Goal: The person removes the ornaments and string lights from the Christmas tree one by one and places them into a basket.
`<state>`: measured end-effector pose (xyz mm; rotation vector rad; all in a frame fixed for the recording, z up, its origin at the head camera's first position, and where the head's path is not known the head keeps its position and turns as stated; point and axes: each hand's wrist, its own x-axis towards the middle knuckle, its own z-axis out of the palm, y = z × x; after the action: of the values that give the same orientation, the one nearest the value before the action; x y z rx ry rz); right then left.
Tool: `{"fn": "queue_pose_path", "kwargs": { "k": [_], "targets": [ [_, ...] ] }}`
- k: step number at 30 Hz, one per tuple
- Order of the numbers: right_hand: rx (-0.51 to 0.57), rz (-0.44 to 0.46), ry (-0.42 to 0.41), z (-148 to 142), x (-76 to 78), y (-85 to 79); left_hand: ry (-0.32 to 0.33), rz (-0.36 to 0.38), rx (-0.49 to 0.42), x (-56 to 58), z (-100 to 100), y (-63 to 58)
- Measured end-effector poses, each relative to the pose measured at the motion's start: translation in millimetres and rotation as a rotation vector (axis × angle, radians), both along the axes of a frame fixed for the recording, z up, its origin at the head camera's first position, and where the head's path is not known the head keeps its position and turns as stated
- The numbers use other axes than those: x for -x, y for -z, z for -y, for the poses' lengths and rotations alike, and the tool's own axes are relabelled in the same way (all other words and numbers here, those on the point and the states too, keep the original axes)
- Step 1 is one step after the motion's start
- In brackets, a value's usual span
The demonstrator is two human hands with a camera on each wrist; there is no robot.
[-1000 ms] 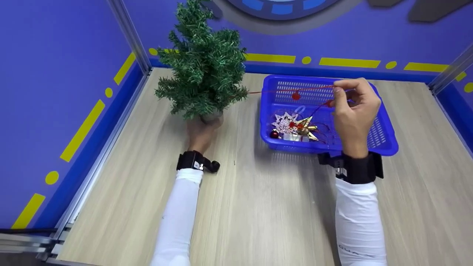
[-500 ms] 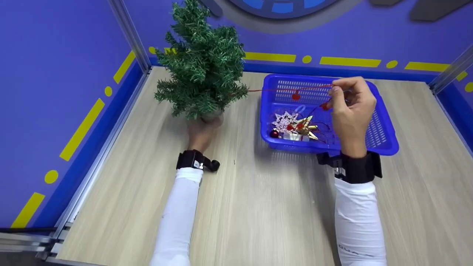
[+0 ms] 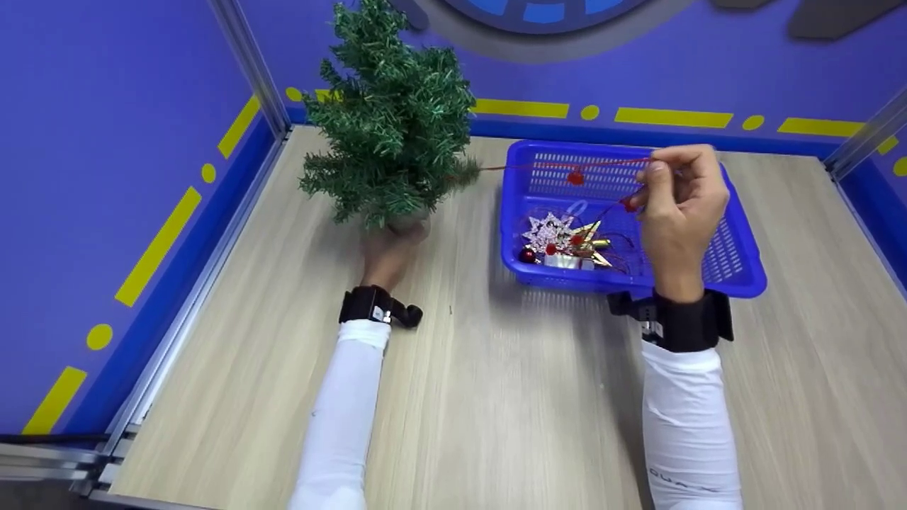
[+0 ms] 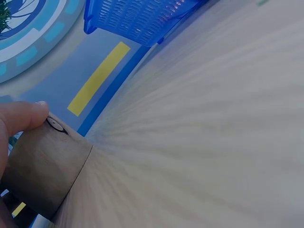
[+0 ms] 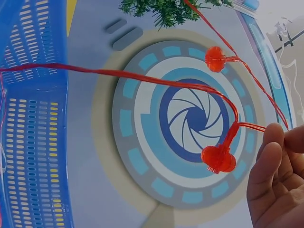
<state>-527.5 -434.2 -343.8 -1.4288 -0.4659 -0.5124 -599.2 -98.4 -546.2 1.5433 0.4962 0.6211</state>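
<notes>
A small green artificial Christmas tree (image 3: pixel 397 120) stands at the back left of the table. My left hand (image 3: pixel 390 248) grips its brown cylindrical base (image 4: pixel 50 166), with a finger across the top in the left wrist view. From the tree's right side a red string light (image 5: pixel 142 78) runs taut to my right hand (image 3: pixel 684 219). Thumb and index finger pinch the wire above the basket. Red berry-like bulbs (image 5: pixel 218 159) hang along it, and the remaining wire drops toward the basket. The wire's end among the branches is hidden.
Under my right hand sits a blue plastic basket (image 3: pixel 509 212). Inside it are a silvery snowflake (image 3: pixel 549 232), a gold star (image 3: pixel 602 258), a dark red ball (image 3: pixel 526 255) and a white box (image 3: pixel 563 262). Blue panels (image 3: pixel 142 142) wall the table's back and sides.
My right hand has shifted slightly right and up since half a second ago, drawing the wire with it. The tree has moved a little to the right, its lower right branch now blurred.
</notes>
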Motion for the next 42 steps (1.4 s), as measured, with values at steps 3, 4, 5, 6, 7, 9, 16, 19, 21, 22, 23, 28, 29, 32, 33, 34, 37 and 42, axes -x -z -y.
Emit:
{"fn": "queue_pose_path", "kwargs": {
  "k": [3,4,5,6,7,9,16,19,21,22,23,28,29,32,33,34,37,42],
  "targets": [
    [-0.099,-0.029,0.006,10.0,-2.4,-3.0,0.019,0.042,0.061,-2.0,1.2,-0.4],
    [-0.118,-0.029,0.013,13.7,-3.1,-4.0,0.028,0.059,0.082,-3.0,1.2,-0.9],
    [-0.15,-0.044,0.013,16.8,-3.2,-5.8,0.02,0.064,0.082,-3.4,1.1,-1.3],
    [-0.16,-0.045,0.017,19.6,-3.6,-6.8,0.026,0.073,0.085,-3.9,1.0,-1.7],
    [-0.16,-0.043,0.018,21.7,-4.0,-7.1,0.029,0.072,0.084,-4.1,1.0,-1.9],
    [-0.152,-0.052,0.01,23.2,-4.1,-7.7,0.037,0.08,0.081,-4.9,0.7,-1.7],
    [-0.115,-0.103,-0.053,22.2,-9.3,-3.4,-0.007,0.052,0.063,-2.7,0.9,0.0],
    [-0.062,-0.141,-0.07,24.8,-16.6,3.4,-0.013,0.018,0.028,-1.4,1.0,-0.8],
    [0.029,-0.183,-0.074,26.7,-21.7,9.2,-0.008,0.004,0.009,-0.9,1.0,-1.2],
    [0.097,-0.198,-0.074,27.4,-23.6,12.3,-0.002,0.01,0.016,-0.9,1.0,-1.0],
    [0.176,-0.209,-0.071,27.8,-24.8,15.0,0.006,0.018,0.021,-1.0,1.1,-0.9],
    [0.603,-0.205,-0.056,25.8,-25.0,26.5,0.013,0.029,0.002,-1.3,1.5,-0.3],
    [0.664,-0.198,-0.05,24.6,-24.6,28.0,0.009,0.023,-0.001,-1.5,1.5,-0.2],
    [0.807,-0.178,-0.037,20.7,-24.4,32.3,0.001,0.006,-0.009,-1.3,1.8,0.3],
    [0.844,-0.174,-0.038,19.1,-24.7,33.9,-0.001,0.007,-0.009,-1.5,1.7,0.8],
    [0.883,-0.168,-0.042,17.5,-24.9,35.5,-0.003,0.006,-0.009,-1.7,1.7,0.9],
    [1.013,-0.164,-0.101,13.0,-26.1,42.6,-0.005,0.007,-0.017,-2.0,1.8,1.3],
    [1.24,-0.181,-0.21,7.2,-27.6,55.7,-0.009,-0.01,-0.063,-3.0,1.9,1.3]
  ]
}}
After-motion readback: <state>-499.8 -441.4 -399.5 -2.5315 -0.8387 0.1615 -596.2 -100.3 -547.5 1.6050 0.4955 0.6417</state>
